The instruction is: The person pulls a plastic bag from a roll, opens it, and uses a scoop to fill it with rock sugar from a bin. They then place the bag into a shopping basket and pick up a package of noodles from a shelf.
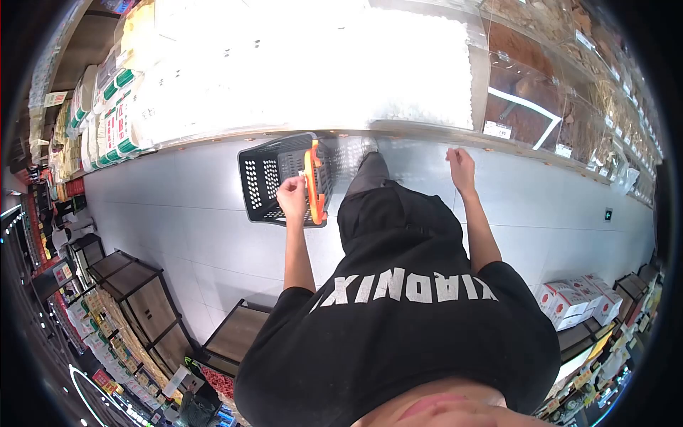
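My left hand (pixel 290 198) is over a dark grey shopping basket (pixel 260 155) standing on the floor. Its fingers are pinched together right at the basket's orange handle (pixel 315 186). A small whitish spot shows by the fingertips; I cannot tell what they hold. Out to the other side, my right hand (pixel 461 168) hangs in the air below the lit display, with loosely bent fingers apart and nothing visible in them. My black T-shirt and trousers fill the space between both arms.
Ahead runs a long, glaring white display counter (pixel 306 78). Clear bins of dried goods (pixel 523 85) line its right part; white-and-green bags (pixel 117 128) are stacked on the left. Behind me are wooden shelf stands (pixel 139 299) and white-red boxes (pixel 569 299). Grey tiled floor (pixel 178 206) lies around the basket.
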### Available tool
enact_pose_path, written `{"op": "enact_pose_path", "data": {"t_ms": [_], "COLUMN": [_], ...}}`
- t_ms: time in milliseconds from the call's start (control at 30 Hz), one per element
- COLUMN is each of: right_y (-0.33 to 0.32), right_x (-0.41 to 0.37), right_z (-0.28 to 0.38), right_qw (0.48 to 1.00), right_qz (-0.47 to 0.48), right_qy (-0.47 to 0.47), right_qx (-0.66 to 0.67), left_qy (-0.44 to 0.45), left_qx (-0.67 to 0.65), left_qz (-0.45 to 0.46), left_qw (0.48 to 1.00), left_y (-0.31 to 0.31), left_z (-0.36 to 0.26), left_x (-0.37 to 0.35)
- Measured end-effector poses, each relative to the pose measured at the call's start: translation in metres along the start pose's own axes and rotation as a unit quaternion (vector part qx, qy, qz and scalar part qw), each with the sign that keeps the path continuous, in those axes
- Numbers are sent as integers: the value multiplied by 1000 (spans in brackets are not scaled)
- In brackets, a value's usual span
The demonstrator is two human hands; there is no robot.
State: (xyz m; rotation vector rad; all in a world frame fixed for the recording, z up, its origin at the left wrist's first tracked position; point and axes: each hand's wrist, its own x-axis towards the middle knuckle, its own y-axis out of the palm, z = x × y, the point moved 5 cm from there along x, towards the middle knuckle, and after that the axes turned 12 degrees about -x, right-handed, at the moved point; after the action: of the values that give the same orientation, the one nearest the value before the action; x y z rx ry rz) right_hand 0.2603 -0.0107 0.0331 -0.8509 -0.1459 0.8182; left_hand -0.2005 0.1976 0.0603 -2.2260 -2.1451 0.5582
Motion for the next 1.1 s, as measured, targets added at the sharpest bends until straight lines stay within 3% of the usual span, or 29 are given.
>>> {"op": "enact_pose_path", "data": {"t_ms": [100, 167, 300, 433, 500, 600, 733, 833, 967, 1100], "right_y": [-25, -27, -26, -7, 2, 4, 14, 13, 22, 21], "right_x": [39, 68, 107, 124, 122, 117, 127, 136, 141, 142], "right_z": [64, 84, 94, 71, 65, 62, 63, 66, 59, 60], "right_qw": [994, 975, 975, 977, 980, 981, 985, 985, 987, 984], "right_qz": [-85, -147, -149, -143, -128, -96, -86, -74, -88, -62], "right_qy": [-66, -146, -45, 39, 65, 82, 87, 100, 66, 101], "right_qx": [-23, -76, -159, -153, -139, -150, -121, -118, -119, -130], "left_qy": [16, 33, 78, 170, 239, 233, 55, -10, -34, 67], "left_qx": [-62, 27, -54, 73, 74, 99, 28, -50, -90, -147], "left_qz": [4, -12, -3, -66, -61, -9, 107, 211, 215, 182], "left_qw": [998, 999, 995, 980, 966, 967, 992, 976, 972, 970], "left_y": [3, 4, 14, 24, 39, 62, 81, 82, 53, -27], "left_z": [-28, -36, -56, -96, -121, -146, -143, -156, -211, -300], "left_x": [37, 67, 133, 206, 231, 251, 265, 250, 227, 232]}}
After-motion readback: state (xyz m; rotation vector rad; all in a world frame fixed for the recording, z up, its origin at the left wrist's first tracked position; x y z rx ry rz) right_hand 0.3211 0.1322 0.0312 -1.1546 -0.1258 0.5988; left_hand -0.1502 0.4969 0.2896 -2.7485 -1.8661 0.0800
